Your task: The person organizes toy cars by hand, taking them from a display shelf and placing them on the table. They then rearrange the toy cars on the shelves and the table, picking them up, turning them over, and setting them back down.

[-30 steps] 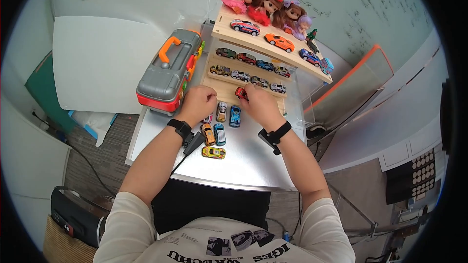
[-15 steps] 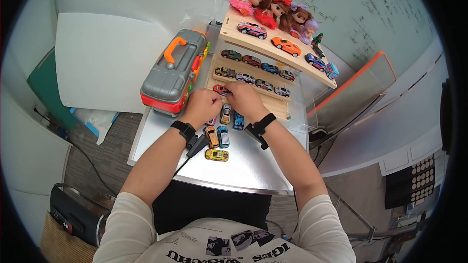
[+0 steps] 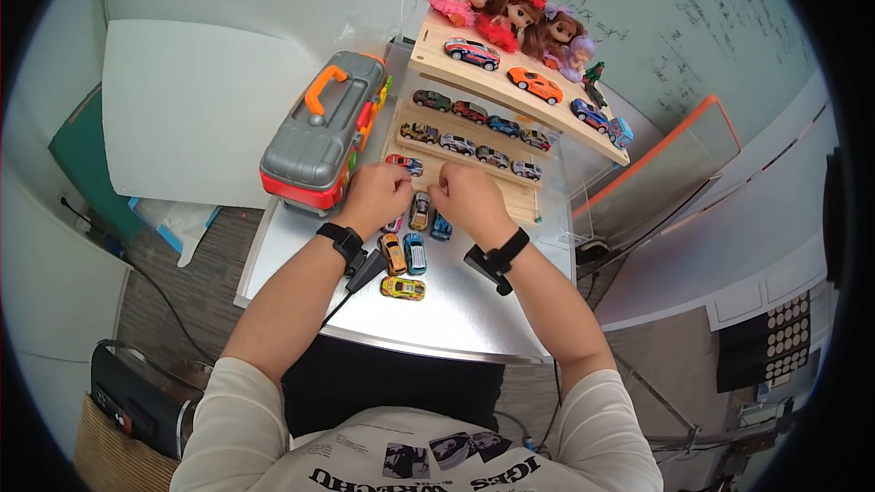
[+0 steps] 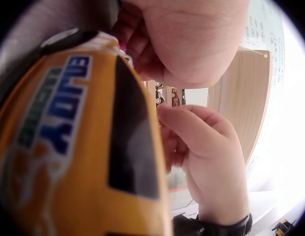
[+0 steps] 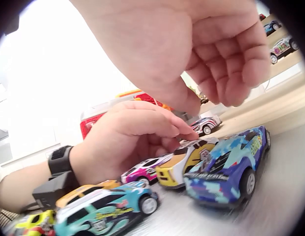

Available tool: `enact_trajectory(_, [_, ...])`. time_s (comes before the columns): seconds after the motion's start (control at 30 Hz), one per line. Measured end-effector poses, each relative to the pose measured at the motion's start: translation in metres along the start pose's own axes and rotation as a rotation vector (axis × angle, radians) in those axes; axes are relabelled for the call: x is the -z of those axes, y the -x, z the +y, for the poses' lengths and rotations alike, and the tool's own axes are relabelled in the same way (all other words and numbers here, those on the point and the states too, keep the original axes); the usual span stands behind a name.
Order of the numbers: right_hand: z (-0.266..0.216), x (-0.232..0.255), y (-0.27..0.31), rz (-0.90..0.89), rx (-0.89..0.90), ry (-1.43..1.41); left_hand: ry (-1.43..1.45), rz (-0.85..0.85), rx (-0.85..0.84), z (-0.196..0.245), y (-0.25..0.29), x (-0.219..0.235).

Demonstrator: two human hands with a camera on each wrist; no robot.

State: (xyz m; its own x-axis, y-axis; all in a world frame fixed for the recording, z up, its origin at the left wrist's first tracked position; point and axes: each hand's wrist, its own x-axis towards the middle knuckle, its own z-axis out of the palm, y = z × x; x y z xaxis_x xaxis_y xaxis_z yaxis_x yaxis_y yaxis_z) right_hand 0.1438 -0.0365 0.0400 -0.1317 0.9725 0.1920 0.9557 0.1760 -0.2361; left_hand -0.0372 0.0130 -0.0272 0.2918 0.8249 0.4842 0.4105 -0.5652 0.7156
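Note:
On the stand's lowest tier sits a red and blue car [image 3: 404,164], whose striped side [image 5: 207,125] shows in the right wrist view with no fingers on it. My right hand [image 3: 471,200] hovers above the blue camouflage car [image 3: 441,226] [image 5: 228,169], fingers loosely bent and holding nothing [image 5: 216,54]. My left hand [image 3: 375,196] [image 5: 132,132] hangs loosely curled beside the pink car [image 5: 145,169] and the white and yellow car [image 3: 419,210] [image 5: 187,162]; no grip shows. Nearer me lie orange [image 3: 392,253], teal [image 3: 416,253] and yellow [image 3: 403,288] cars.
A grey toolbox [image 3: 319,128] with an orange handle stands left of the stand. Several cars line the two upper tiers [image 3: 474,158]. Above, a wooden shelf [image 3: 437,64] carries dolls [image 3: 515,18] and more cars.
The red and blue car moved left in my right hand and was let go on the lowest tier. My right hand then drew back toward the blue camouflage car; my left hand stayed nearly still.

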Motion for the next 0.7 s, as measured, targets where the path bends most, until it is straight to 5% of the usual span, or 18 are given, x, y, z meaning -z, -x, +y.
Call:
enact_trajectory(0.1, [-0.005,0.003,0.023,-0.162,-0.110,0.045,0.020,0.046,-0.039,-0.004,0.000,-0.005])
enact_trajectory(0.27, [-0.014,0.006,0.043,-0.182,-0.119,0.100,0.005,0.017,-0.011,-0.002,0.000,-0.002])
enact_trajectory(0.7, [0.047,-0.003,0.018,0.135,0.011,0.122,-0.007,0.042,0.011,-0.002,-0.001,-0.002])
